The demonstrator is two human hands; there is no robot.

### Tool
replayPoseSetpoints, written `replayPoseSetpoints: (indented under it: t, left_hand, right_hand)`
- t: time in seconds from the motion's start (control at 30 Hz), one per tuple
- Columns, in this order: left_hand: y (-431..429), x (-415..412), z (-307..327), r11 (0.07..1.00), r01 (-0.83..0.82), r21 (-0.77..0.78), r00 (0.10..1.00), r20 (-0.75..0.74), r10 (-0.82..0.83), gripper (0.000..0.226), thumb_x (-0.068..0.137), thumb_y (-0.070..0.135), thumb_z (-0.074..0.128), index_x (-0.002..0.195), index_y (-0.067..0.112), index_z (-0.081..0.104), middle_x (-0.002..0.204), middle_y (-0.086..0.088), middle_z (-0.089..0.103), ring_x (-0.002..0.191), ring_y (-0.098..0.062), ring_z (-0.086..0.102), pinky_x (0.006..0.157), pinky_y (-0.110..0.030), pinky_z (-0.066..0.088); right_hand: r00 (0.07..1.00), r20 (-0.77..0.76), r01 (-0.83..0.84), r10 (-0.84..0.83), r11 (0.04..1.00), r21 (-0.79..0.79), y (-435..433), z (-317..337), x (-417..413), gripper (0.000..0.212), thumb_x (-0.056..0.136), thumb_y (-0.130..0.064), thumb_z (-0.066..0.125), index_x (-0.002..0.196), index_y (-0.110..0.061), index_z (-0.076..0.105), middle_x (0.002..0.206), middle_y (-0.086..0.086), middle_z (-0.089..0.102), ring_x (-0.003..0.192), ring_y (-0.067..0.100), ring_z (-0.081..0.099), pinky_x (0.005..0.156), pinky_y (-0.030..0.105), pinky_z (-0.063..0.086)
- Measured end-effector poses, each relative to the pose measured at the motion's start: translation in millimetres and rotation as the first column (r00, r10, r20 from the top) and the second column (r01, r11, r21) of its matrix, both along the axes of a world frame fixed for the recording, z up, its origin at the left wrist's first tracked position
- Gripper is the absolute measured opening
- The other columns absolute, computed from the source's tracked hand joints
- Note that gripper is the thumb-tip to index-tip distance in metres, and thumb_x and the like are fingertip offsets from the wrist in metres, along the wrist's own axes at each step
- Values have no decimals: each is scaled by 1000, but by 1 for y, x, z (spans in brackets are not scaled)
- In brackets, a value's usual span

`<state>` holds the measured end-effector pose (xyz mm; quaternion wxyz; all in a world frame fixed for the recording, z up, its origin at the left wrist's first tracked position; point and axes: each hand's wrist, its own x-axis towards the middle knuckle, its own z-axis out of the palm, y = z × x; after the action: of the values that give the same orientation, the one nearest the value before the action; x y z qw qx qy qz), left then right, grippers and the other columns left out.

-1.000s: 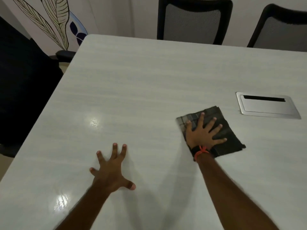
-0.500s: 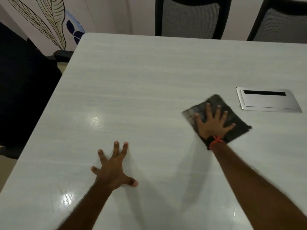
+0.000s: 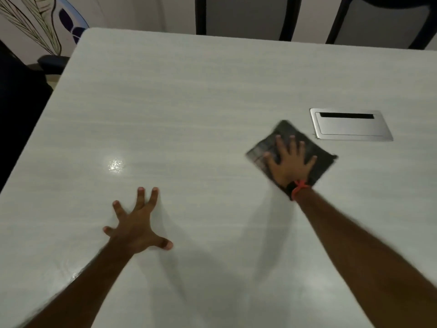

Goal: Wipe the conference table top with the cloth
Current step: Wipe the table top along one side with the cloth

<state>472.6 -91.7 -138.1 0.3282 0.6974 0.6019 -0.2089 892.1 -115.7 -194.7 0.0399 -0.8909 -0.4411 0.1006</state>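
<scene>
Progress: mid-wipe, by my reading. Pale grey wood-grain conference table top (image 3: 189, 102) shows glossy patches ahead of the left hand and at the near-left edge. I cannot tell whether these are damp film or only lamp glare. No streak pattern marks which zones are covered, so I log the far half and the right side as probably still to do.

Dark grey folded square cloth (image 3: 286, 129) lies flat on the table, right of centre, just beside the near-left corner of the brushed-metal cable hatch (image 3: 350, 125); blur hides whether they touch. Right hand (image 3: 289, 164) presses it palm-down, fingers (image 3: 293, 144) straight and spread. Cloth shows beyond every fingertip and past the thumb.

Left hand (image 3: 137, 226) rests bare on the table, well apart from the cloth, fingers splayed, holding nothing.
</scene>
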Motion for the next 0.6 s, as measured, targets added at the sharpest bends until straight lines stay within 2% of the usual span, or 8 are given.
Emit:
replayPoseSetpoints:
  t: [0.07,0.13,0.23,0.3,0.33,0.4,0.5,0.6]
  left_hand:
    - [1,0,-1,1000,11,2,1000,-2,-11,153,41,70,87,143,56,-27,157,19,-32,143,-47,-26,101,-83,14]
    - [3,1,0,1000,8,-13,1000,-2,-8,154,41,69,88,143,55,-27,157,19,-32,143,-48,-26,100,-84,13]
    - [3,2,1,1000,12,-16,1000,0,-12,155,41,68,88,144,54,-26,158,19,-31,143,-48,-25,100,-84,14]
    - [3,2,3,1000,12,-12,1000,-4,-12,154,41,68,88,144,54,-25,158,18,-31,143,-48,-25,100,-84,14]
    - [2,2,4,1000,14,-13,1000,-6,-14,154,41,68,88,145,54,-25,158,19,-31,143,-48,-25,100,-84,14]
    - [2,2,4,1000,15,-16,1000,-10,-15,154,41,68,89,144,55,-25,158,20,-31,143,-49,-25,99,-84,15]
    - [2,2,5,1000,20,-15,1000,-20,-20,154,41,67,89,144,55,-25,158,20,-31,143,-49,-24,99,-84,15]
    - [2,3,6,1000,17,-17,1000,-13,-17,154,42,67,89,145,54,-24,158,18,-30,143,-49,-24,99,-84,15]
  right_hand:
    - [972,-19,235,-236,971,-30,-9,4,30,85,85,-84,10,160,-45,2,172,4,0,156,37,-2,113,78,3]
    - [956,-14,293,-294,955,-51,-6,5,16,86,87,-83,9,161,-41,1,171,9,-1,155,42,-3,111,79,3]
    - [1000,5,20,-19,998,-63,-10,-2,-34,82,89,-82,15,160,-44,0,171,7,0,156,40,-3,112,79,-2]
    - [967,-14,-256,256,963,-87,-20,-3,-37,81,87,-84,17,158,-51,-1,172,-1,-2,157,32,-4,114,74,-4]
    - [956,-31,-294,293,953,-69,-23,1,-22,81,84,-85,17,157,-53,1,172,-5,-1,158,28,-3,115,73,-3]
    - [989,-2,-149,149,988,-35,-29,5,15,83,83,-87,18,157,-53,5,172,-5,3,158,28,0,116,74,1]
    - [972,3,234,-234,971,-58,-31,5,38,91,81,-90,5,160,-46,0,172,5,-1,156,38,-2,113,78,4]
    - [991,23,137,-135,988,-78,-28,2,-2,88,85,-87,7,160,-43,-4,171,10,-3,155,42,-3,112,80,0]
